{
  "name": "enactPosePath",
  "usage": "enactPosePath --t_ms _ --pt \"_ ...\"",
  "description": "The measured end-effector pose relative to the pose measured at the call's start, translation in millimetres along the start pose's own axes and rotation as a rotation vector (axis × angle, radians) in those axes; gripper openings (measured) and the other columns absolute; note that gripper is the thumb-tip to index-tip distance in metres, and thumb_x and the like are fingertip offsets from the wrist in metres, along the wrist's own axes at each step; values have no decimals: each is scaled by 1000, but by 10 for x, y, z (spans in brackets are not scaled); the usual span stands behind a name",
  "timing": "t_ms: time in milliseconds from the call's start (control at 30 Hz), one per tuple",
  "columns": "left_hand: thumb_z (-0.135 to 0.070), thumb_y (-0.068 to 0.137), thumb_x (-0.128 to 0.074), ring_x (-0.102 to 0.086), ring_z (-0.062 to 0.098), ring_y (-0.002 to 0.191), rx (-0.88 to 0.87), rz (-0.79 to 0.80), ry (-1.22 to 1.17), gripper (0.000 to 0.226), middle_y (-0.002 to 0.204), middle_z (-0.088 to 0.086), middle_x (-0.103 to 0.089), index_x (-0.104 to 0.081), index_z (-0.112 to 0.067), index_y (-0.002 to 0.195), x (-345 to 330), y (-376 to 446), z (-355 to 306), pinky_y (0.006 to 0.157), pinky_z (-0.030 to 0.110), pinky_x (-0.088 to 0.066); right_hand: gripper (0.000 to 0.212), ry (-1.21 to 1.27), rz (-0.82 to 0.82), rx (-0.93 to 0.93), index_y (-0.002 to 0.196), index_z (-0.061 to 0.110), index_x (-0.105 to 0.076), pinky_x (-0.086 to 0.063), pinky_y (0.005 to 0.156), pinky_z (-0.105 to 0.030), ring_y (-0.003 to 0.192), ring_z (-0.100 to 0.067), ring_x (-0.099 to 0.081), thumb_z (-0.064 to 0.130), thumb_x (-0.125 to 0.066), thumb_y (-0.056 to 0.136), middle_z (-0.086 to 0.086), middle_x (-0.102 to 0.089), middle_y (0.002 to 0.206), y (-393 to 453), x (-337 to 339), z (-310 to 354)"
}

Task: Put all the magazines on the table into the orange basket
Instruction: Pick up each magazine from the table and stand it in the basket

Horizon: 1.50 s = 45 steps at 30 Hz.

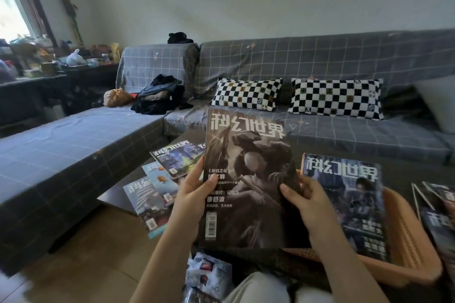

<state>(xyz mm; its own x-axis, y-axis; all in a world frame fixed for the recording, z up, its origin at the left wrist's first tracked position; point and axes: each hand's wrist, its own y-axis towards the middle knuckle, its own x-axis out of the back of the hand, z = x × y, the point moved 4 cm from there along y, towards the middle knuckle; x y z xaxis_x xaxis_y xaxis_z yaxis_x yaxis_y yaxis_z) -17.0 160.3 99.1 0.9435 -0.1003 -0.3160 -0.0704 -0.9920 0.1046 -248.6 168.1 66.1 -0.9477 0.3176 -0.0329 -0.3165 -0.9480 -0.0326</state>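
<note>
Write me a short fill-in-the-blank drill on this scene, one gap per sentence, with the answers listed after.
1. The grey magazine is held up by ____ hands, the left hand and the right hand.
2. The blue-cover magazine stands in the ____ basket.
3. The two pillows on the sofa have a black-and-white ____ pattern.

Missing words: both; orange; checkered

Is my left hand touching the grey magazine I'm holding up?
Touching. The head view shows the left hand gripping the left edge of the grey magazine, thumb lying on the cover, while the right hand holds the opposite edge.
</note>
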Motion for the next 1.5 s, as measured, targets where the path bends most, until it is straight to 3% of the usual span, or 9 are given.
enactPosePath --t_ms 200,400,533,667,933,1100,1267,1367,1500 --pt "-4 93 -55 -73 25 80 85 93 22 44 99 11 -76 -66 -43 111 -655 172 384 65 37 -59 34 31 -181 71 106 29 -55 -50 73 -31 90 -11 -63 20 -72 79 8 -66 99 -9 777 38" --pt "-2 96 -50 -72 27 88 164 216 113 46 105 11 -74 -66 -43 112 -1316 373 823 78 45 -58 40 -58 -337 75 113 31 -53 -47 84 -32 88 1 -57 16 -71 81 19 -61 93 37 1447 -52" --pt "-2 95 -51 -64 33 109 139 239 286 41 122 12 -64 -60 -27 126 -1615 547 1056 93 53 -52 44 -131 -424 1 119 29 -52 -47 90 -41 97 -13 -58 19 -71 80 9 -61 102 136 1712 -166" --pt "-9 93 -58 -68 3 71 61 230 569 34 89 -8 -72 -61 -26 123 -1810 700 1185 61 17 -54 52 -321 -462 -31 128 20 -48 -44 92 -39 109 -24 -57 16 -70 81 -5 -62 120 276 1814 -214" --pt "-14 92 -60 -70 10 58 51 79 839 27 74 -5 -73 -63 -35 110 -1703 707 1421 54 27 -59 39 -751 -401 -134 117 22 -53 -44 82 -26 102 -14 -61 18 -68 81 2 -63 113 387 1725 -337" --pt "-21 91 -61 -68 10 69 69 64 971 21 96 1 -69 -65 -28 110 -1644 720 1456 58 20 -54 31 -750 -385 -151 110 18 -56 -42 83 -24 95 -12 -57 15 -67 82 -1 -60 114 401 1692 -374" --pt "-20 93 -59 -63 4 51 111 53 930 17 64 -5 -69 -67 -27 106 -1612 714 1458 41 12 -45 35 -753 -329 -216 119 12 -53 -41 80 -23 102 -18 -59 21 -62 86 -5 -61 115 390 1683 -409" --pt "-21 94 -57 -68 11 61 153 59 908 27 67 -6 -68 -62 -23 121 -1604 720 1478 47 17 -49 39 -715 -309 -249 124 12 -49 -35 75 -22 106 -20 -59 23 -59 89 -7 -61 118 380 1691 -420" --pt "-23 95 -56 -72 18 67 199 81 891 18 71 1 -73 -69 -19 107 -1606 735 1494 47 18 -49 25 -693 -257 -241 113 19 -56 -38 75 -23 84 -9 -54 26 -58 90 -2 -64 113 419 1704 -442"
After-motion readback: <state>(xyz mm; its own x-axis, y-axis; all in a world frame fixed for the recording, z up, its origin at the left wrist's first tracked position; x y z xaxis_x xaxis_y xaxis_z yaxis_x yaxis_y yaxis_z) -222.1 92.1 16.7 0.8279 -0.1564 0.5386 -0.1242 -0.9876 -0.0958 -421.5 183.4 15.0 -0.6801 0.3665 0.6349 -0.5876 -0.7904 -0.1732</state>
